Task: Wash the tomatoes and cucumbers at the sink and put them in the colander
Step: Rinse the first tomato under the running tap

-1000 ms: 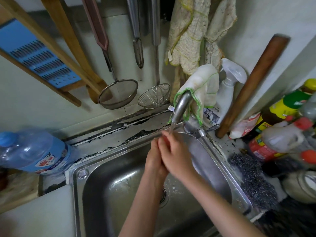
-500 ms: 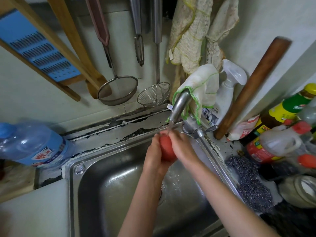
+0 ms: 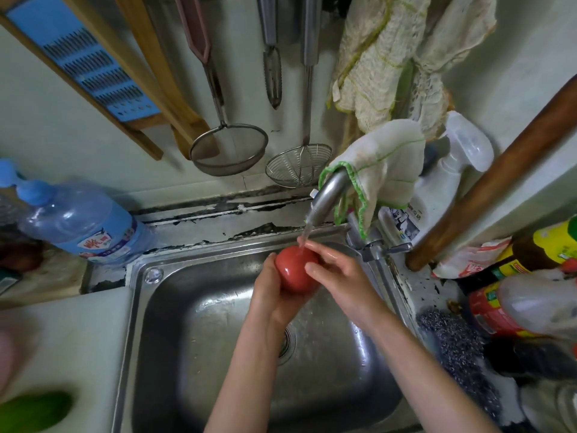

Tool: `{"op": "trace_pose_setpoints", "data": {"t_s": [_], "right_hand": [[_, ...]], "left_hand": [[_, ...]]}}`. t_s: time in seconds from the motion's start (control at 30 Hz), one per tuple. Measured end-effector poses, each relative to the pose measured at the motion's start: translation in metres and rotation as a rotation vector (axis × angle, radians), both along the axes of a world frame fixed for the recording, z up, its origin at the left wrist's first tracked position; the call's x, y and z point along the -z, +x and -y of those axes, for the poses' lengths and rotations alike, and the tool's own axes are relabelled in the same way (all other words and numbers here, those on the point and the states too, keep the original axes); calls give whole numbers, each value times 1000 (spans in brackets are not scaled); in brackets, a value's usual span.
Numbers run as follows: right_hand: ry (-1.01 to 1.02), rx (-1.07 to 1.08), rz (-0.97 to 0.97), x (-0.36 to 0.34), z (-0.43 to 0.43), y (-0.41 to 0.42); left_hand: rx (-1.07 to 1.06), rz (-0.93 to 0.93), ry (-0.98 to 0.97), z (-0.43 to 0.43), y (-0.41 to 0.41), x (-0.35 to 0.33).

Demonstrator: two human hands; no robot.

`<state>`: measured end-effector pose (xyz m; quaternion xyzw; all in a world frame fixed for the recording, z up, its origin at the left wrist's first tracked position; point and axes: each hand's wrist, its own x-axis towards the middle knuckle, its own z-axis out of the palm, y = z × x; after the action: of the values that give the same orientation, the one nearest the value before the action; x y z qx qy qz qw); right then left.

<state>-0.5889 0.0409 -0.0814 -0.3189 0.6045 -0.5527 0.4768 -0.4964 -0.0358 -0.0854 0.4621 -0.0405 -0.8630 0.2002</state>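
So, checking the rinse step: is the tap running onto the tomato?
Yes, water streams from the faucet onto the top of the tomato.

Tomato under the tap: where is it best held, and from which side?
Around its widest middle, cupped from below and the left, as the left hand does: the tomato is round, smooth and wet, so a pinch would likely slip.

A grater (image 3: 90, 73), two strainers (image 3: 229, 150) and cloths (image 3: 374, 57) are hung on the wall (image 3: 46, 145). A water bottle (image 3: 81, 220) is seen left, a rolling pin (image 3: 499, 173) right.
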Motion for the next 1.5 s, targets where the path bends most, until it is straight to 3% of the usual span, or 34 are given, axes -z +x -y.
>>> {"op": "trace_pose_setpoints", "data": {"t_s": [0.2, 0.43, 0.57, 0.63, 0.73, 0.8, 0.97, 1.1, 1.33, 1.5], "right_hand": [[82, -64, -290, 13, 5, 7], [71, -255, -30, 11, 6, -12], [18, -217, 98, 12, 5, -12], [-10, -166, 119, 13, 7, -8], [11, 27, 9, 17, 11, 9], [24, 77, -152, 18, 10, 23], [111, -131, -743, 23, 3, 37], [128, 38, -682, 8, 19, 25], [108, -58, -587, 3, 24, 17], [49, -153, -674, 10, 9, 25]], "left_hand": [[47, 54, -329, -15, -2, 3], [158, -113, -474, -17, 22, 7], [201, -144, -564, -18, 27, 6], [212, -97, -625, -19, 24, 5], [175, 182, -712, -27, 6, 11], [65, 351, -686, -29, -4, 15], [-1, 218, -419, -19, 2, 15], [45, 116, -404, -22, -1, 6], [26, -106, -317, -13, 14, 1], [115, 24, -330, -8, 18, 7]]}}
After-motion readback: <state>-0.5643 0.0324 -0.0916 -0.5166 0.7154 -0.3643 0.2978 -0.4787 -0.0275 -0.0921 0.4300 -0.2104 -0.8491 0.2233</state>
